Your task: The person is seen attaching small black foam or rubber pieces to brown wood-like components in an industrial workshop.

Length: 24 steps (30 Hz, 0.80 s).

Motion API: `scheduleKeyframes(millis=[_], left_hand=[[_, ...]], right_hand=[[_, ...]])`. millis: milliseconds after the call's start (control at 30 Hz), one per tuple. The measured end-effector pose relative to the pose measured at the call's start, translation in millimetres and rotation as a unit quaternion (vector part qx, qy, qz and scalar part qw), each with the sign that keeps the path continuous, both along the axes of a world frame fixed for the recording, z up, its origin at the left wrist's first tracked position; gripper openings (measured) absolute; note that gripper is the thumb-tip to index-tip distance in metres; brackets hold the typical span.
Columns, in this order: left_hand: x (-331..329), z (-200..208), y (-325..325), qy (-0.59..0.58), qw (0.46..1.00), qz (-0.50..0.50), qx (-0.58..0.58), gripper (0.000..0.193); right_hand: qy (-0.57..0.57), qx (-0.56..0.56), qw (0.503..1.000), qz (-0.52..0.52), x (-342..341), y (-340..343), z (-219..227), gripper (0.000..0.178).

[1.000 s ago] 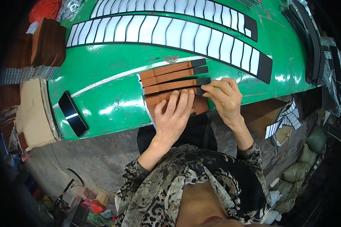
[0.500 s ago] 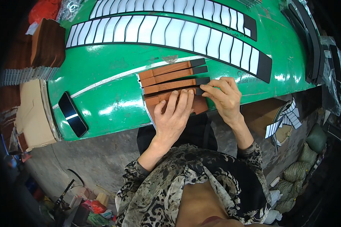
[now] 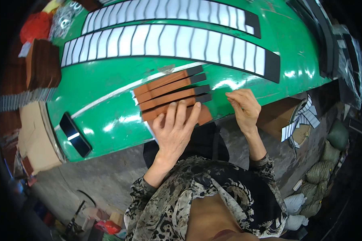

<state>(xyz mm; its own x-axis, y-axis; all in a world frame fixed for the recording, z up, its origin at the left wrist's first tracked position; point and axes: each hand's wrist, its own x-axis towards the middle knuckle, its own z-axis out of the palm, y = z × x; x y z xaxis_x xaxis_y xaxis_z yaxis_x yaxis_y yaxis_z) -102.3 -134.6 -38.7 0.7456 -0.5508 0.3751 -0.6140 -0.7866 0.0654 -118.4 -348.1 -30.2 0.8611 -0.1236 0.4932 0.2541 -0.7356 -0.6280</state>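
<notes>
Several brown wood-coloured strips [image 3: 165, 83] with black end pieces [image 3: 202, 89] lie fanned side by side at the near edge of the green table. My left hand [image 3: 172, 130] rests on the nearest strips, its fingers spread and pressing down from above. Under its fingertips, a wider brown piece [image 3: 205, 116] sticks out to the right. My right hand [image 3: 246, 109] is raised to the right of the black ends, apart from them. Its thumb and fingers are pinched together; whether something small is between them cannot be made out.
Two long black bands carrying white stickers, one nearer [image 3: 157, 42] and one farther [image 3: 165, 12], cross the green table [image 3: 116, 80]. A phone [image 3: 75, 134] lies left. Brown pieces [image 3: 44, 66] stand stacked beside cardboard [image 3: 37, 130]. An open box [image 3: 275, 114] sits below the table's right edge.
My right hand has drawn back to the right from the black end of a near strip. The left hand stays on the strips with fingers slightly more spread. The whole view has shifted a little.
</notes>
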Motion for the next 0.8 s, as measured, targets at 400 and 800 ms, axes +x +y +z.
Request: scheduleKeyframes(millis=[400, 800], left_hand=[[1, 15, 12, 0.064, 0.994, -0.062, -0.063, 0.05], [-33, 10, 44, 0.094, 0.992, -0.082, -0.022, 0.036]], right_hand=[[0.133, -0.109, 0.969, -0.176, 14, -130, 9, 0.011], [0.276, -0.297, 0.9, -0.161, 50, -138, 5, 0.024]])
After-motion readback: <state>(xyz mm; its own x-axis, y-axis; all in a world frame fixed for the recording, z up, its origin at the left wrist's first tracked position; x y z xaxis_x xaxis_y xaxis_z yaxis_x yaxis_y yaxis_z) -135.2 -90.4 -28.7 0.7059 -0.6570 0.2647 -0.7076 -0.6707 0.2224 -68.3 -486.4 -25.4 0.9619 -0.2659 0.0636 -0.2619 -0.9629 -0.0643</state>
